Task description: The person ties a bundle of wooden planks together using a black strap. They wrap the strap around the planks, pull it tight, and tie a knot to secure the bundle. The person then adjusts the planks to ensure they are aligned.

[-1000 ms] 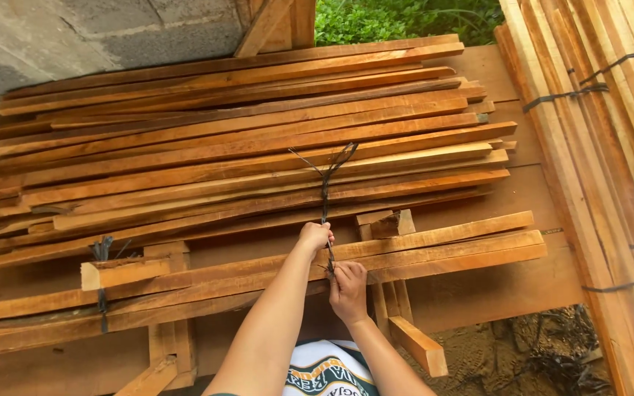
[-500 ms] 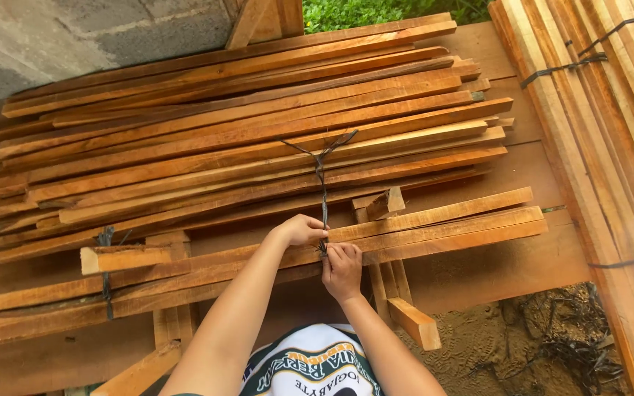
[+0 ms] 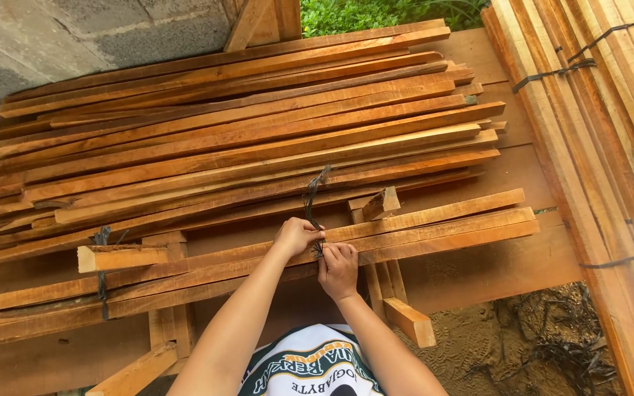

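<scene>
We see a thin black tie strap (image 3: 311,209) running over the front bundle of wood slats (image 3: 420,229), near the bundle's middle, loose end trailing up onto the big slat pile (image 3: 243,139) behind. Our hands meet right at the strap where it crosses the bundle's near edge.

Left hand (image 3: 296,236): fingers curled, pinching the strap on top of the slats. Right hand (image 3: 339,270): fingers closed on the strap's lower end, just below and beside the left hand; the two hands almost touch. Knot detail is too small to read.

The bundle lies across the wooden worktop (image 3: 493,268), long axis left-right, slightly tilted up to the right. A second black tie (image 3: 101,273) already wraps the bundle's left part. A short wood block (image 3: 121,257) sits on the bundle near that tie; another short block (image 3: 380,204) stands just behind the bundle, right of the strap.

Behind: the loose slat pile, many layers, fanned. Far right: tied slat stacks (image 3: 610,125) with black bands, running away from us. An offcut (image 3: 411,321) sticks out under the worktop's front edge by our right forearm. Grey block wall (image 3: 75,37) top left, green plants (image 3: 376,13) top centre, sandy ground (image 3: 508,345) bottom right.
</scene>
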